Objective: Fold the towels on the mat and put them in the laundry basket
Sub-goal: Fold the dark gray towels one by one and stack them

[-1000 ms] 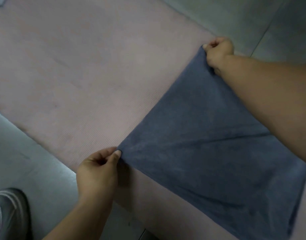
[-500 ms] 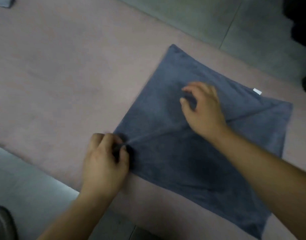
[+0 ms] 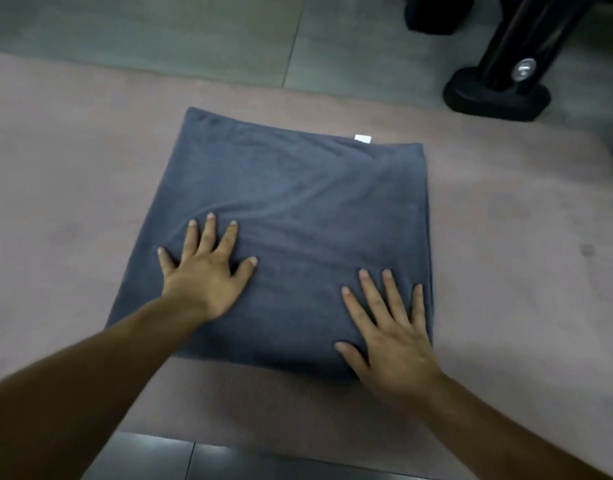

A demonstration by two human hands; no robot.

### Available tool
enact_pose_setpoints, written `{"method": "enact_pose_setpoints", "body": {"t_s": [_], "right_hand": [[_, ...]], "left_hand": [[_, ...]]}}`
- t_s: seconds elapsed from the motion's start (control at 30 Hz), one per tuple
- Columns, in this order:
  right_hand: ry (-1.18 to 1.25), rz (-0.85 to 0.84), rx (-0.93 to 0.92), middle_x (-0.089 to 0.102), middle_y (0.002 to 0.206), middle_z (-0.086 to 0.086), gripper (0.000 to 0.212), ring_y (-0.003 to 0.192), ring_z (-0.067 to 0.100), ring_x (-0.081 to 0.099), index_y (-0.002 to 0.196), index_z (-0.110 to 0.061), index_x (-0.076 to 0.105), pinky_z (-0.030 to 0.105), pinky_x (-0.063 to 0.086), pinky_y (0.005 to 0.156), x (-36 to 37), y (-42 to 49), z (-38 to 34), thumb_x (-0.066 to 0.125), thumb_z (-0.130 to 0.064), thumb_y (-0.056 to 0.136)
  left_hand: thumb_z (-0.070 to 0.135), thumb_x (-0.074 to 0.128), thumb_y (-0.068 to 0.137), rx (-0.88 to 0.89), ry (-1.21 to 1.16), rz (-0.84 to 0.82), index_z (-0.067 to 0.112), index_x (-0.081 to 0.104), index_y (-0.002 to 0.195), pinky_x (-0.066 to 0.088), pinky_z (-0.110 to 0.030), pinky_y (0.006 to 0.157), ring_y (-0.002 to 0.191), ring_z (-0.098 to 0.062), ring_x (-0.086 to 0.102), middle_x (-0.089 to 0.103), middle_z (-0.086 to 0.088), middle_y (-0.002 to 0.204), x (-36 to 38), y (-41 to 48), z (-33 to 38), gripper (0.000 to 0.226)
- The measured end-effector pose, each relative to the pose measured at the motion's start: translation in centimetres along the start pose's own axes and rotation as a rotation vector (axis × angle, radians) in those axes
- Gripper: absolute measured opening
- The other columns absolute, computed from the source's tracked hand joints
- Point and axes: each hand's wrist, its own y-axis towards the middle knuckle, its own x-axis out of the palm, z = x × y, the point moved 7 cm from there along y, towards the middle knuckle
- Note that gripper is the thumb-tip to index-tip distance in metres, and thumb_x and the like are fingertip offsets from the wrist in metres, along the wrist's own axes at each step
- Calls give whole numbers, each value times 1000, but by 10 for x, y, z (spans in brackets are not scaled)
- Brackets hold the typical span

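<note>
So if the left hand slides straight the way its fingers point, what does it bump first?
Nothing hard, it seems. The left hand lies flat on the blue towel, and just ahead is a soft wrinkle, then more towel and the pink mat.

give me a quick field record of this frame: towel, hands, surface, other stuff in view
towel: blue-grey towel lying flat on the mat, small white tag at its far edge
left hand: left hand flat on the towel, fingers spread
right hand: right hand flat on the towel's near right corner
surface: pink mat on a tiled floor
other: black stand base at far right
basket: not in view
</note>
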Motion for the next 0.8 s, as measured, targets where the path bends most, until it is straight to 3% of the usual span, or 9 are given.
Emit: {"method": "enact_pose_setpoints", "body": {"t_s": [0.17,0.27,0.37,0.47,0.6,0.7,0.8], "right_hand": [[68,-20,10,1,168,3,86,153,30,-7,159,-23,13,67,5,117,-2,-6,4,22,-76,91],[184,48,32,1,167,3,81,154,25,-8,158,-24,13,58,-3,120,-20,3,7,24,-69,92],[219,126,81,-7,167,6,77,152,24,-15,159,-21,6,46,-5,124,-41,32,23,16,-61,94],[251,68,166,-18,165,6,87,151,25,-21,158,-17,-7,43,-5,125,-30,55,43,1,-66,87],[164,15,181,-12,166,9,93,153,27,-13,158,-9,-2,38,-10,122,-20,48,48,-1,-67,85],[181,-21,247,-2,166,14,82,153,30,-5,157,-7,10,45,1,124,-41,59,37,18,-60,95],[245,247,54,37,155,16,58,143,35,32,141,-7,47,53,31,112,-81,99,-15,45,-41,94]], "left_hand": [[72,25,93,-155,8,22,35,-4,159,2,-71,116,153,-26,-15,-18,0,166,-12,14,9,81],[67,29,95,15,57,150,36,4,158,0,-71,115,153,-27,-15,-14,-3,167,-17,18,46,75],[72,22,92,98,106,125,42,-2,157,-4,-73,113,152,-25,-21,-19,1,166,-11,29,67,75],[81,16,87,15,95,97,43,-12,155,-7,-73,113,150,-23,-25,-24,4,164,-8,41,59,83],[79,26,88,-196,-89,124,35,-3,158,-5,-70,115,152,-17,-17,-17,7,166,-26,57,12,88],[67,39,92,-312,-220,126,29,11,159,8,-63,119,154,-22,-4,-4,3,168,-42,57,-39,82],[52,55,91,-244,-217,190,22,38,147,29,-54,114,143,-36,27,30,-13,156,-55,36,-69,66]]}}
